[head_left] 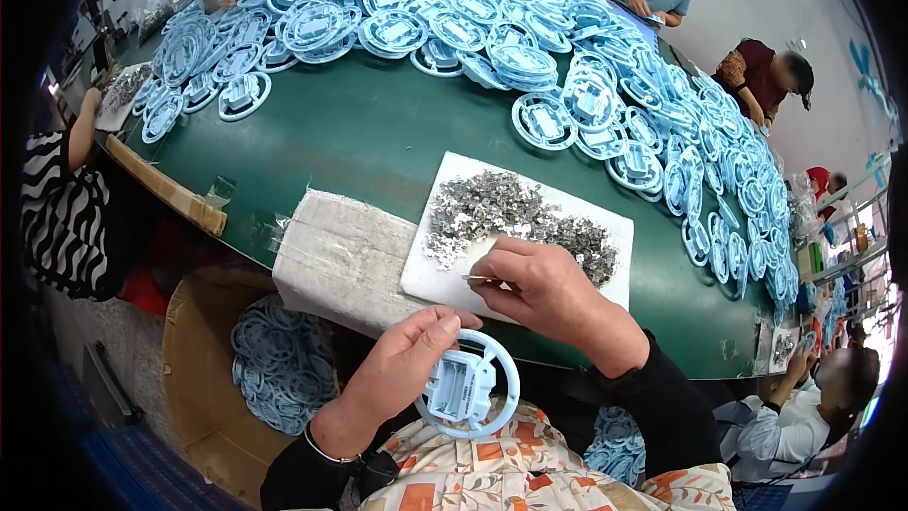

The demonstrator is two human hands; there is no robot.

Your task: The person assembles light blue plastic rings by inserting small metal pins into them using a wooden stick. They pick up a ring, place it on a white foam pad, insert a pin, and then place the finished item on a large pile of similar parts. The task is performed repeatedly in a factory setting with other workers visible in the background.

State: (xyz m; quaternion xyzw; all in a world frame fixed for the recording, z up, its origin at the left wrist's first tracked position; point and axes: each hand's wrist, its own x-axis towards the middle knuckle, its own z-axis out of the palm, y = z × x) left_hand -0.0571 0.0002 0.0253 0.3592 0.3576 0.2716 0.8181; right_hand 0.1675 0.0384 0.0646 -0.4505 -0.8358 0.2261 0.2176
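Observation:
My left hand (pixel 402 360) grips a light blue plastic toy steering wheel (pixel 461 388) by its upper left rim, just in front of my body. Its rectangular battery compartment faces up. To the right and a little higher, my right hand (pixel 558 293) pinches a small thin metal piece (pixel 477 278) between thumb and fingers. That hand hovers over the near part of a white foam board (pixel 437 281). A pile of small shiny metal pieces (pixel 497 206) covers much of the board; their exact kind is too small to tell.
Heaps of similar blue wheels (pixel 407 28) cover the far and right parts of the green table (pixel 322 137). A taped whitish block (pixel 331 246) lies beside the board. Below left, a cardboard box (pixel 203 360) holds more wheels. Several people sit around the table.

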